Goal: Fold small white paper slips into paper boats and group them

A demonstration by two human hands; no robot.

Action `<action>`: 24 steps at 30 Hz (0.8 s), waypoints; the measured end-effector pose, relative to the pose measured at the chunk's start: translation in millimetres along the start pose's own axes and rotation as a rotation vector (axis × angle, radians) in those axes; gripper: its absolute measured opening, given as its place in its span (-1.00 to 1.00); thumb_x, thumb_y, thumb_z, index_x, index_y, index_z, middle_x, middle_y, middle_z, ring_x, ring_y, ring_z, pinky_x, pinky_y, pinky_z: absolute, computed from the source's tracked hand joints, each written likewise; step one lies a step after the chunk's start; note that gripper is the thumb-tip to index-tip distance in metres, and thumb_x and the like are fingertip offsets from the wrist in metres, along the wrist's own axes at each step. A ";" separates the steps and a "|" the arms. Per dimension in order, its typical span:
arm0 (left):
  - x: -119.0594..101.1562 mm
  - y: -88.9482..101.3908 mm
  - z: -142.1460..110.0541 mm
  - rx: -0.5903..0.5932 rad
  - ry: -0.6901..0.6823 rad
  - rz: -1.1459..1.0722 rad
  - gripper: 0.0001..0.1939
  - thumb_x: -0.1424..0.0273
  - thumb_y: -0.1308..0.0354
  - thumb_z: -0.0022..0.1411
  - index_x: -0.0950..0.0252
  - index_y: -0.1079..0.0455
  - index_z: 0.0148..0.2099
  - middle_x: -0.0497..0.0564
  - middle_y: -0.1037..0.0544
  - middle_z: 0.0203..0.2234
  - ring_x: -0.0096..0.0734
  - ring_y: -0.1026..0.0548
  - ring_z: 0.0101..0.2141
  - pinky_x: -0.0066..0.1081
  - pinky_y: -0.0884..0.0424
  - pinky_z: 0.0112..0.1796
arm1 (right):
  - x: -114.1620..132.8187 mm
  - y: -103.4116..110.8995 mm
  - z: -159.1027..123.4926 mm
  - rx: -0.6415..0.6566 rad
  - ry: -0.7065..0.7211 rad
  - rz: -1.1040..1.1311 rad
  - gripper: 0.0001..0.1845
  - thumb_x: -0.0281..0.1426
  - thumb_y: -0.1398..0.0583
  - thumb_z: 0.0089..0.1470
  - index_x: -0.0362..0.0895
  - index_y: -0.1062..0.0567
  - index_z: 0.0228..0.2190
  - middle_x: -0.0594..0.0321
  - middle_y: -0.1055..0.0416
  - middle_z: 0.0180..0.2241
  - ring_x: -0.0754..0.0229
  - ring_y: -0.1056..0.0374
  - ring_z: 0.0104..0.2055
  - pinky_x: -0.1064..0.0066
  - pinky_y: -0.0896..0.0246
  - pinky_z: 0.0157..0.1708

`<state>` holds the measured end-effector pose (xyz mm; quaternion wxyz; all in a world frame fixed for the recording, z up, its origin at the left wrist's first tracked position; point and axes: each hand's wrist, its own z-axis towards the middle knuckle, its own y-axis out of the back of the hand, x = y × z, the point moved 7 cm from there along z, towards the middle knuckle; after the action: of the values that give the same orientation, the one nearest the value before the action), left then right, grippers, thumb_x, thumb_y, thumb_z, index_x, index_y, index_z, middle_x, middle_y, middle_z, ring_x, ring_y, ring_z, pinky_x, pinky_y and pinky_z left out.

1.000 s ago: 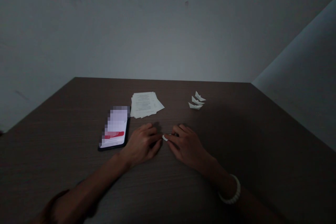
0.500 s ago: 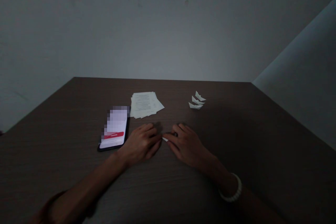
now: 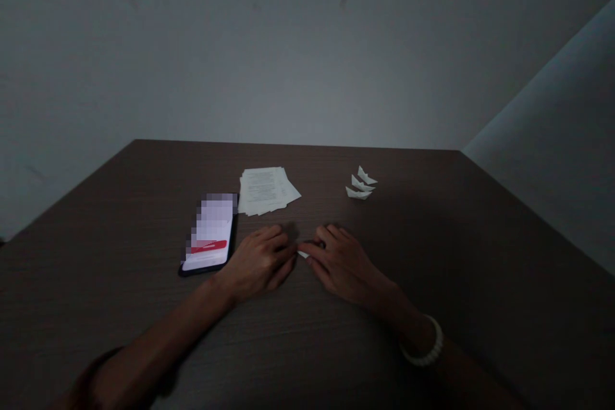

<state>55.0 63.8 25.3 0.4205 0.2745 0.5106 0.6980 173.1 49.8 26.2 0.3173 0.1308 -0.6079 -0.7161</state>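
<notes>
A small piece of white paper (image 3: 303, 254) shows between my two hands, low over the table; most of it is hidden by the fingers. My left hand (image 3: 263, 260) is closed, its thumb and fingertips pinching the paper's left side. From the other side my right hand (image 3: 340, 262) pinches the same paper between thumb and forefinger, the other fingers curled. A pale beaded bracelet (image 3: 431, 343) circles my right wrist. Beyond my right hand stand three folded paper boats (image 3: 359, 194) in a close row.
A phone (image 3: 209, 230) with a lit screen lies left of my left hand. Behind it, a fanned stack of printed paper sheets (image 3: 264, 189) rests on the dark wooden table (image 3: 307, 346). A grey wall (image 3: 307, 64) rises along the table's far edge.
</notes>
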 end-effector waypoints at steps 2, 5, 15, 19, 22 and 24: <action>0.3 -0.6 -0.3 0.002 0.000 0.004 -0.73 0.42 0.04 0.34 0.34 -0.48 -0.27 0.06 -0.41 -0.44 -0.24 -0.34 -0.34 -0.27 -0.35 -0.32 | 0.0 -0.1 0.4 0.009 0.001 0.002 -0.80 -0.40 -0.10 0.23 -0.06 -0.47 -0.13 0.15 -0.28 -0.22 0.09 -0.16 -0.14 0.29 -0.01 -0.20; 0.3 -0.8 -0.5 -0.002 0.001 0.011 -0.74 0.41 0.04 0.34 0.33 -0.47 -0.27 0.05 -0.41 -0.44 -0.23 -0.35 -0.33 -0.27 -0.35 -0.32 | -0.3 0.0 0.9 0.018 -0.010 0.001 -0.81 -0.39 -0.10 0.24 -0.06 -0.47 -0.14 0.16 -0.29 -0.22 0.09 -0.16 -0.14 0.29 -0.01 -0.21; -1.3 -0.3 0.0 0.004 -0.010 0.013 -0.77 0.44 0.01 0.32 0.34 -0.47 -0.28 0.05 -0.41 -0.44 -0.27 -0.34 -0.35 -0.31 -0.33 -0.32 | 1.4 1.6 1.1 0.024 -0.015 -0.022 -0.76 -0.40 -0.10 0.23 -0.04 -0.45 -0.08 0.16 -0.28 -0.22 0.09 -0.16 -0.15 0.28 0.01 -0.21; -2.2 0.8 0.4 -0.003 -0.016 0.024 -0.76 0.44 0.02 0.32 0.34 -0.46 -0.30 0.05 -0.41 -0.44 -0.26 -0.35 -0.34 -0.30 -0.34 -0.33 | 0.9 1.6 1.9 0.024 -0.022 -0.025 -0.76 -0.40 -0.11 0.22 -0.04 -0.45 -0.08 0.16 -0.28 -0.22 0.09 -0.16 -0.16 0.28 0.01 -0.22; -2.6 0.1 0.5 0.008 -0.013 0.034 -0.76 0.44 0.02 0.32 0.34 -0.46 -0.30 0.06 -0.42 -0.43 -0.26 -0.35 -0.35 -0.28 -0.35 -0.32 | -0.3 2.1 1.6 0.017 -0.023 -0.034 -0.78 -0.38 -0.12 0.22 -0.03 -0.46 -0.09 0.16 -0.29 -0.22 0.08 -0.16 -0.16 0.27 0.01 -0.21; -2.7 0.5 0.6 0.007 -0.005 0.040 -0.76 0.44 0.02 0.32 0.34 -0.47 -0.29 0.06 -0.42 -0.43 -0.25 -0.36 -0.34 -0.27 -0.36 -0.31 | -1.2 2.3 0.7 0.014 -0.016 -0.039 -0.79 -0.37 -0.14 0.21 -0.04 -0.46 -0.10 0.16 -0.30 -0.23 0.09 -0.16 -0.17 0.27 0.00 -0.21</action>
<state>56.7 61.6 26.0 0.4067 0.2881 0.5063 0.7037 174.3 51.0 28.3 0.2974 0.1391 -0.6128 -0.7188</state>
